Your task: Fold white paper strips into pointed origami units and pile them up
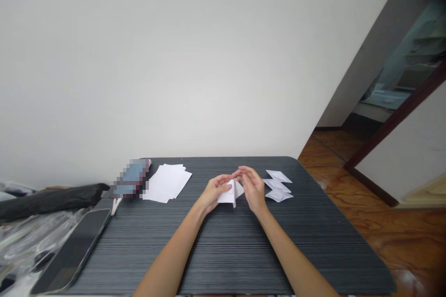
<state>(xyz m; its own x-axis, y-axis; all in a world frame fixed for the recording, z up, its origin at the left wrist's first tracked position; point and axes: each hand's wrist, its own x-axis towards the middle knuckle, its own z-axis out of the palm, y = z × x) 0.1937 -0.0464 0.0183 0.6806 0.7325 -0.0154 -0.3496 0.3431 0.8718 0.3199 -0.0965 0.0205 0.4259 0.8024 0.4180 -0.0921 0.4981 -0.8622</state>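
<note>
Several sheets lie near the far left corner of the table, likely kept there to leave working room mid-table. The left hand pinches a folded paper under its thumb, probably to steady it; that paper sits between both hands, with the right hand curled at its top, whether gripping I cannot tell. Three folded pieces lie near the right edge, apparently kept clear of the arms.

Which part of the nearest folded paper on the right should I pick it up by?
The nearest folded paper is probably best pinched by its right tip, coming from the right: that slim point juts outward, away from the neighbouring folded piece.
</note>
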